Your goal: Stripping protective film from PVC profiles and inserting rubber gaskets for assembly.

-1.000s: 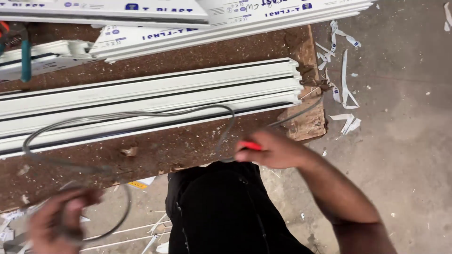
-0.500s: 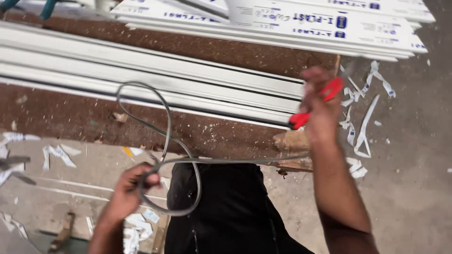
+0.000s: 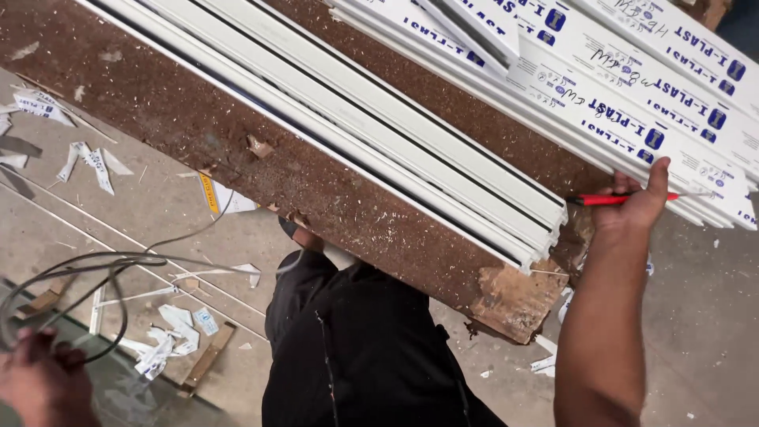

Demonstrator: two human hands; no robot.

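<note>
Since the frame half a second back, the right hand (image 3: 636, 205) has gone from up over the white strips out to the right side of the frame, and the left hand (image 3: 39, 379) has dropped down into the lower left corner, taking the wire with it.

Right hand is closed around a red pen (image 3: 613, 199), thumb sticking up, pressed against the end of the printed white plastic strips (image 3: 632, 95) at the upper right. Left hand is blurry but looks curled shut on a loop of grey wire (image 3: 103, 273); the rest of the wire trails off to the right toward the edge of the worktop.

The worktop (image 3: 237, 150) is a brown chipboard slab running diagonally from upper left to lower right, with a crumbled corner low on the right. A bundle of plain white window profiles (image 3: 379, 126) lies along it, their cut ends stopping just left of the right hand.

Below the board are the person's dark trousers (image 3: 356, 348). The concrete floor (image 3: 696, 316) has torn bits of white film (image 3: 87, 158) scattered at the left, plus a couple of wood offcuts (image 3: 209, 356) near the bottom left.
</note>
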